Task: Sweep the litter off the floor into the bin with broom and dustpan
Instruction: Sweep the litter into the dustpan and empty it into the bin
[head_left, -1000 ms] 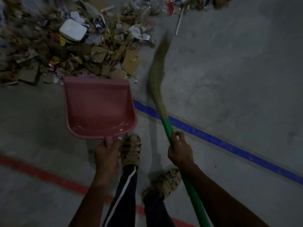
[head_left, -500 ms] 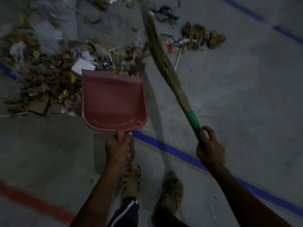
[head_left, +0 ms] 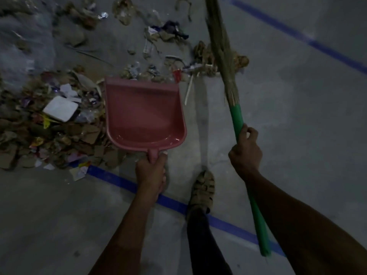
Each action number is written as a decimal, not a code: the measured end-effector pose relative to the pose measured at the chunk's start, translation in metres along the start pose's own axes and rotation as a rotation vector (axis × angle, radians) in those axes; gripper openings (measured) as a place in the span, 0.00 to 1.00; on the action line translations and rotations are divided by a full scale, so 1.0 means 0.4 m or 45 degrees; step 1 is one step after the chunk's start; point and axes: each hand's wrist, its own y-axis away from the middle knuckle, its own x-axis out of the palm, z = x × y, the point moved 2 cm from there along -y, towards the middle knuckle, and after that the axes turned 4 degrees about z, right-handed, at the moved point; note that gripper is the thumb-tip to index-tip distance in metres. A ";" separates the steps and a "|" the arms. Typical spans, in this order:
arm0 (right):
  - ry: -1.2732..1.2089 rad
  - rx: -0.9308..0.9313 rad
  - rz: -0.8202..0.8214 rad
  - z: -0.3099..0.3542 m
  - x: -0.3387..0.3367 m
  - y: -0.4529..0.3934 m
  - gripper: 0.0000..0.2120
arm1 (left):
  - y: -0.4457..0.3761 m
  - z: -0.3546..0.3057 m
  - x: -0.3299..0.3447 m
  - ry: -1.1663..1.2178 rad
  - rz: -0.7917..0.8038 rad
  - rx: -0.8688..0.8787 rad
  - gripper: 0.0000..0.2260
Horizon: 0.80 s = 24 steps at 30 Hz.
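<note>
Green broom handle (head_left: 237, 118) sits clenched in the right hand (head_left: 245, 153); the left hand (head_left: 152, 171) grips the empty pink dustpan (head_left: 144, 114), its lip meeting the litter (head_left: 59, 120) heaped across the floor (head_left: 297, 116) beyond.

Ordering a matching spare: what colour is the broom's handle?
Green, on the broom handle, gripped by the right hand; head view.

Left hand (head_left: 151, 171), right hand (head_left: 245, 155) seemingly clenched
</note>
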 end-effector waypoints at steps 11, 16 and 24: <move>-0.030 0.186 0.065 -0.237 -0.086 -0.367 0.31 | -0.064 -0.058 0.344 -0.050 0.059 -0.068 0.12; -0.041 0.172 0.243 -0.271 -0.060 -0.466 0.28 | -0.102 -0.066 0.390 -0.095 0.041 -0.099 0.12; 0.071 -0.336 0.392 -0.184 0.006 -0.438 0.27 | -0.137 -0.061 0.337 -0.061 -0.072 -0.111 0.11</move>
